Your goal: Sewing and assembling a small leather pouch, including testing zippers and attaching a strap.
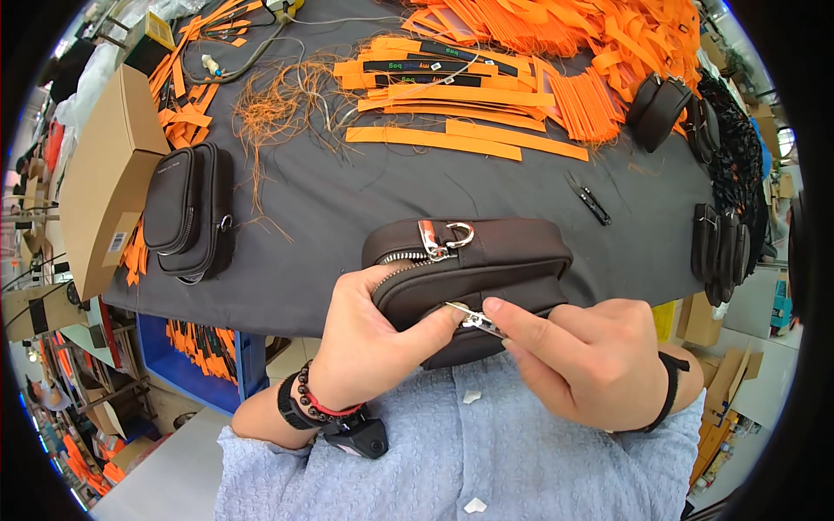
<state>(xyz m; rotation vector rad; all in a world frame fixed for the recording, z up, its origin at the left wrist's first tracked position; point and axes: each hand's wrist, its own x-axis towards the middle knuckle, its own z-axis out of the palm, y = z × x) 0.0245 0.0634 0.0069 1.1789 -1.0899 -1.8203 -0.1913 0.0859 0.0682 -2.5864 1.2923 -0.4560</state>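
Note:
A small dark brown zippered bag (521, 247) is held in front of me, tilted over the table's near edge. My left hand (369, 334) grips its left end, with fingers inside the partly unzipped main opening and the thumb on the front pocket. At that pocket, a silver zipper pull (483, 323) lies between my left thumb and my right fingertips. My right hand (591, 360) is closed, index finger and thumb pinching the pull. Along the bag's top, a second metal zipper pull (427, 234) sits beside a silver ring (462, 234).
Thread snips (589, 200) lie right of the bag. Orange strips (469, 139) and loose orange threads (274, 113) cover the far side. Finished dark bags (195, 208) stand left beside a cardboard box (109, 165); more bags (721, 252) are at right. A blue crate (195, 365) sits below left.

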